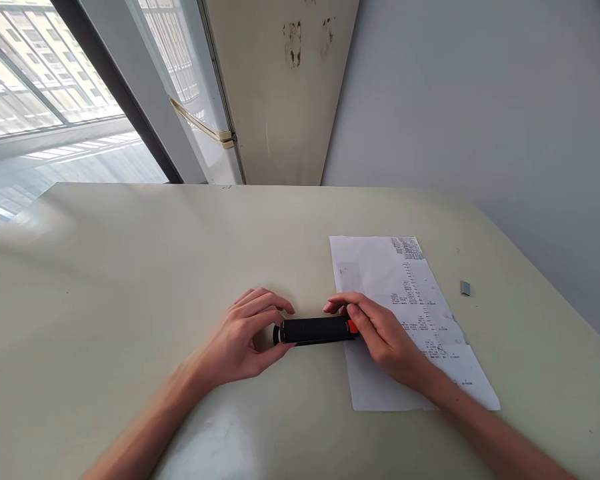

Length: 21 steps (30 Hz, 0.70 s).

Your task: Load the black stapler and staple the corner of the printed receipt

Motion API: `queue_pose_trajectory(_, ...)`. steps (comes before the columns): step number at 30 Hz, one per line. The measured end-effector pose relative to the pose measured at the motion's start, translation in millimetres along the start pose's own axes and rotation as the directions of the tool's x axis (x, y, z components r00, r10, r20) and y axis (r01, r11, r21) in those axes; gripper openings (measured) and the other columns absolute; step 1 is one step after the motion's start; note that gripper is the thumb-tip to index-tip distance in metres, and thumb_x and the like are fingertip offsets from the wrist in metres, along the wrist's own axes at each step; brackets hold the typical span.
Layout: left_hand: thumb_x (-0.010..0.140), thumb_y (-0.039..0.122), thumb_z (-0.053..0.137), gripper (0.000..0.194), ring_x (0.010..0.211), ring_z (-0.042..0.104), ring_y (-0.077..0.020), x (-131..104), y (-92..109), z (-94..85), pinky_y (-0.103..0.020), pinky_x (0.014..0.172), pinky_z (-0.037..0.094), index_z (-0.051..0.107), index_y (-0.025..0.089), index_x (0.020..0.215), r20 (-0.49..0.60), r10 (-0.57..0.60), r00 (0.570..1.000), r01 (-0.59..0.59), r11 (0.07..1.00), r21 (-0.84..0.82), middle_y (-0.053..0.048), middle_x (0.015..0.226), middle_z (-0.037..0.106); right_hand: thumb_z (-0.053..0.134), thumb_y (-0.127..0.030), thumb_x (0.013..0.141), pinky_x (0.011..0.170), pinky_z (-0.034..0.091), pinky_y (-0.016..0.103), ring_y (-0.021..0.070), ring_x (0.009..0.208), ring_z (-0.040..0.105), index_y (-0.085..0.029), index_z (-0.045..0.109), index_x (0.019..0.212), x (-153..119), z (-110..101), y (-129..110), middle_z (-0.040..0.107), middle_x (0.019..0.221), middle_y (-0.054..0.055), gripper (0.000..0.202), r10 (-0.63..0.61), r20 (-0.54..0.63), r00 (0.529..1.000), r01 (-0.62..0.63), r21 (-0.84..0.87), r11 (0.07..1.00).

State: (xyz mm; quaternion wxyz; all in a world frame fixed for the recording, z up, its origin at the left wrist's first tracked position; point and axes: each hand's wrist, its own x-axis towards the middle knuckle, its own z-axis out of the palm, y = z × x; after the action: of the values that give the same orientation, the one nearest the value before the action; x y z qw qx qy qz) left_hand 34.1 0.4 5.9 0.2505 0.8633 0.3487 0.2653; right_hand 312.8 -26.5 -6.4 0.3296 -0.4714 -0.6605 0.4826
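Note:
A black stapler [315, 329] with an orange-red piece at its right end lies across the table, its right end over the paper's left edge. My left hand [243, 337] is at the stapler's left end, thumb along the near side and index finger on the far side, the other fingers curved above. At the opposite end, my right hand [387, 333] has its thumb by the orange-red piece. Its fingers reach past the far side, and their contact is partly hidden. Beneath the right hand and forearm lies a printed sheet of paper [375, 390].
A small grey block [465, 288], perhaps staples, sits right of the paper on the pale table [145, 267]. Behind the table stand a cream door [285, 113] with worn patches and a window [40, 80] at left. A plain wall [470, 107] runs along the right.

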Motion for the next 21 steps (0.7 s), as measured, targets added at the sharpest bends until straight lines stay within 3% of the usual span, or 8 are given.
queue_pose_trajectory(3, 0.091, 0.026, 0.069, 0.007, 0.093, 0.067, -0.0235, 1.7, 1.6, 1.1, -0.041, 0.088, 0.052, 0.069, 0.023, 0.085, -0.007, 0.004, 1.000, -0.004, 1.000, -0.018, -0.008, 0.111, 0.075, 0.035, -0.042, 0.111, 0.096, 0.056, 0.038, 0.0226, 0.113, 0.068, -0.029, 0.065, 0.124, -0.5, -0.4, 0.0, 0.073, 0.120, 0.006, 0.035, -0.002, -0.004, 1.000, 0.002, -0.031, 1.000)
queue_pose_trajectory(5, 0.090, 0.030, 0.073, 0.007, 0.100, 0.068, -0.0253, 1.6, -0.8, -4.2, -0.043, 0.095, 0.052, 0.073, 0.024, 0.094, 0.027, -0.013, 1.000, 0.014, 0.999, -0.034, -0.008, 0.115, 0.074, 0.037, -0.042, 0.111, 0.093, 0.057, 0.036, 0.0224, 0.110, 0.069, -0.029, 0.066, 0.122, -0.8, -0.6, 0.1, 0.074, 0.119, 0.005, 0.034, 0.001, -0.006, 1.000, -0.001, -0.054, 0.999)
queue_pose_trajectory(9, 0.075, 0.044, 0.088, 0.067, 0.128, 0.059, -0.0329, -6.3, -17.7, -34.2, -0.047, 0.112, 0.046, 0.066, 0.028, 0.137, 0.104, -0.134, 0.986, 0.143, 0.986, -0.081, -0.011, 0.135, 0.067, 0.040, -0.042, 0.110, 0.087, 0.057, 0.034, 0.0196, 0.098, 0.069, -0.031, 0.067, 0.121, -1.4, 0.8, 0.0, 0.075, 0.115, 0.002, 0.031, 0.014, -0.016, 1.000, -0.015, -0.078, 0.997)
queue_pose_trajectory(11, 0.076, 0.045, 0.086, 0.068, 0.128, 0.060, -0.0343, -13.7, -28.1, -51.4, -0.047, 0.112, 0.046, 0.066, 0.028, 0.138, 0.107, -0.228, 0.968, 0.243, 0.955, -0.168, -0.010, 0.139, 0.066, 0.040, -0.043, 0.110, 0.087, 0.057, 0.034, 0.0197, 0.097, 0.069, -0.031, 0.067, 0.122, -1.8, 1.8, -0.8, 0.075, 0.115, 0.003, 0.032, 0.017, -0.022, 1.000, -0.019, -0.075, 0.997)
queue_pose_trajectory(14, 0.085, 0.055, 0.074, 0.051, 0.120, 0.064, -0.0356, -22.1, -36.4, -63.5, -0.044, 0.104, 0.051, 0.074, 0.025, 0.127, 0.031, -0.377, 0.926, 0.363, 0.862, -0.355, -0.011, 0.129, 0.072, 0.037, -0.045, 0.111, 0.089, 0.058, 0.035, 0.0214, 0.103, 0.069, -0.030, 0.067, 0.123, -2.7, 1.2, -2.9, 0.074, 0.118, 0.004, 0.036, 0.030, -0.036, 0.999, -0.032, -0.067, 0.997)
queue_pose_trajectory(18, 0.096, 0.061, 0.060, 0.046, 0.111, 0.067, -0.0312, -20.7, -31.2, -49.2, -0.040, 0.102, 0.050, 0.078, 0.022, 0.114, -0.076, -0.541, 0.838, 0.450, 0.762, -0.465, -0.011, 0.118, 0.076, 0.046, -0.047, 0.108, 0.089, 0.058, 0.036, 0.0228, 0.105, 0.068, -0.032, 0.065, 0.126, -3.7, -3.2, -4.8, 0.072, 0.120, 0.005, 0.031, -0.002, 0.041, 0.999, 0.006, -0.101, 0.995)
queue_pose_trajectory(21, 0.100, 0.062, 0.055, 0.048, 0.113, 0.067, -0.0296, -15.3, -26.3, -32.7, -0.042, 0.106, 0.049, 0.076, 0.020, 0.112, -0.108, -0.555, 0.825, 0.373, 0.677, -0.634, -0.012, 0.118, 0.076, 0.063, -0.043, 0.101, 0.087, 0.057, 0.039, 0.0245, 0.100, 0.066, -0.033, 0.066, 0.123, -4.3, -2.6, -4.8, 0.071, 0.116, 0.006, 0.025, -0.089, 0.097, 0.991, 0.108, -0.213, 0.971)
